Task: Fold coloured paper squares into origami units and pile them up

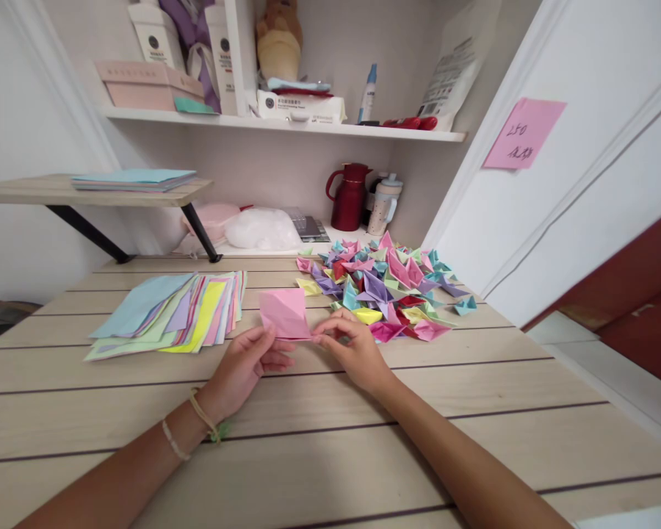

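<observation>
A pink sheet of paper with fold creases is held up just above the table, between my two hands. My left hand pinches its lower left edge, thumb in front and fingers behind. At the lower right corner, the fingertips of my right hand are closed on the paper. Left of it lies a fanned stack of coloured paper sheets in blue, green, yellow, pink and purple. A heap of folded paper boats in many colours sits just beyond my right hand.
The slatted wooden table runs under everything. A raised wooden shelf on black legs holds more coloured sheets. Behind stand a red jug and a cup with a handle. A pink note is stuck at the right.
</observation>
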Action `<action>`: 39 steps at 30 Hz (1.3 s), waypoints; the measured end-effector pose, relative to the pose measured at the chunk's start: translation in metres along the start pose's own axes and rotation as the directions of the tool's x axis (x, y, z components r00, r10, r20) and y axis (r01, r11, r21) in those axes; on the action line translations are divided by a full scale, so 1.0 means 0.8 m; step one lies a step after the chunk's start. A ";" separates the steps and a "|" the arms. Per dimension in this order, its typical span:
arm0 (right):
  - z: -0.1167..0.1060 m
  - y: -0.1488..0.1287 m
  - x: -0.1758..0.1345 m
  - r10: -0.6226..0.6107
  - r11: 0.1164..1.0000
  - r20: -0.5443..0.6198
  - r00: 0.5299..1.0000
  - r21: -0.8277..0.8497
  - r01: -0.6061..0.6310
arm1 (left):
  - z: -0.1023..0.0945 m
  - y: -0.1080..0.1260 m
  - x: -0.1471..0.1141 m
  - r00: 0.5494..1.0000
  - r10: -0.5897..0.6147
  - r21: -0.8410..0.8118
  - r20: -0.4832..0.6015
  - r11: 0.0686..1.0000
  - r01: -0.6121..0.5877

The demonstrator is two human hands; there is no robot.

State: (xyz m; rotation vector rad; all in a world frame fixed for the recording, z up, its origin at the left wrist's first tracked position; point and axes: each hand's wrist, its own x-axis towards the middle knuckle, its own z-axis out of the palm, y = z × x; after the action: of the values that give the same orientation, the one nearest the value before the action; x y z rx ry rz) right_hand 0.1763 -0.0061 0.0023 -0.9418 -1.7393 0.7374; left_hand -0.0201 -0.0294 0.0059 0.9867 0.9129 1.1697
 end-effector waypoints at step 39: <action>-0.005 -0.001 0.001 0.250 0.885 0.203 0.947 0.348 -0.309 | 0.002 -0.002 0.004 0.987 0.157 0.322 0.032 0.933 -0.159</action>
State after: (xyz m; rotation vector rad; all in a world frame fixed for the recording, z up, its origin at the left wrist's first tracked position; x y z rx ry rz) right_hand 0.1797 -0.0053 0.0047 -0.8933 -1.5244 1.3142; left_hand -0.0174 -0.0270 0.0044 1.3500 1.0582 1.1710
